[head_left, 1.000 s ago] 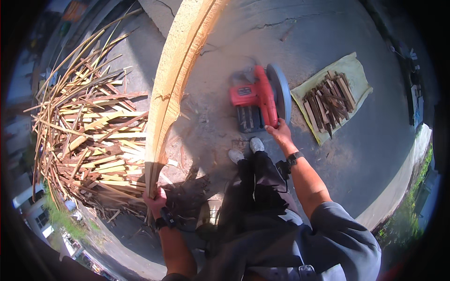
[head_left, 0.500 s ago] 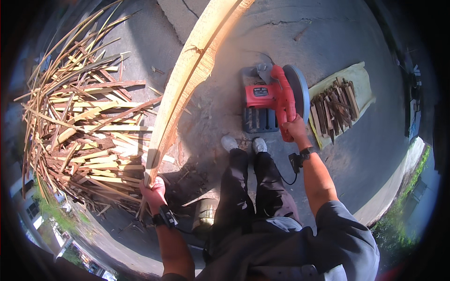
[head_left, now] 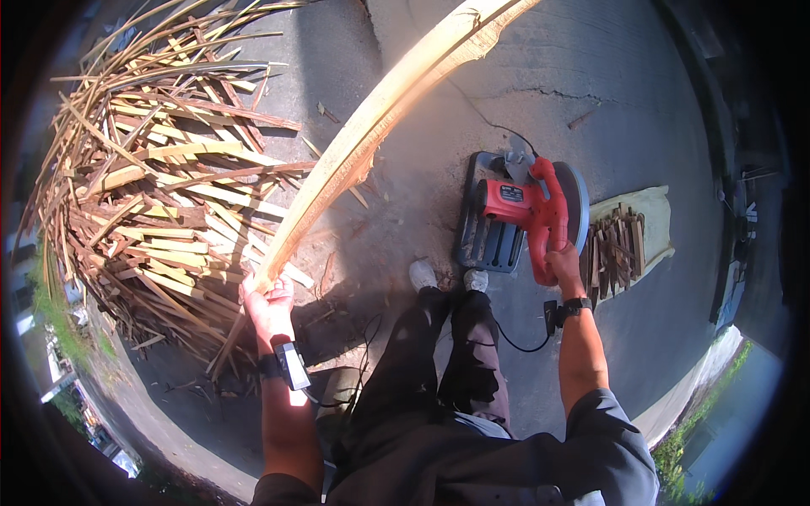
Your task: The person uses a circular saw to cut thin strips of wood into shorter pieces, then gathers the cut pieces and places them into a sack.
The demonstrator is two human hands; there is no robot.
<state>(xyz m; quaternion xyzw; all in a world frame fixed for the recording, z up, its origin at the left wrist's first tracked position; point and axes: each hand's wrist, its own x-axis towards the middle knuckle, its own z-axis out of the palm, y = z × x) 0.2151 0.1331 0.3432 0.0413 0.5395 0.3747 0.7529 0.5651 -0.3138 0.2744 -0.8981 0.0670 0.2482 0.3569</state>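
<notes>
A long, pale strip of rough-sawn wood (head_left: pixel 380 114) slants from lower left up past the top edge. My left hand (head_left: pixel 268 305) is closed around its near end. On the right, my right hand (head_left: pixel 563 260) wraps round the handle of a red chop saw (head_left: pixel 516 196). The saw stands on a dark base (head_left: pixel 491 239), and its round blade guard (head_left: pixel 575 202) shows along the right side. Free air separates the wood from the saw; the strip's far end lies outside the picture.
A big heap of split wood strips (head_left: pixel 173 219) covers the ground at left. Beyond the saw, short sticks (head_left: pixel 614 244) lie on a yellowish sack (head_left: pixel 645 211). A cord (head_left: pixel 489 118) trails behind the saw. My shoes (head_left: pixel 423 274) stand just before its base.
The wood strip has tilted further to the right at its far end, and my left hand has turned with it. My right hand stays on the saw's handle. The whole view has shifted slightly.
</notes>
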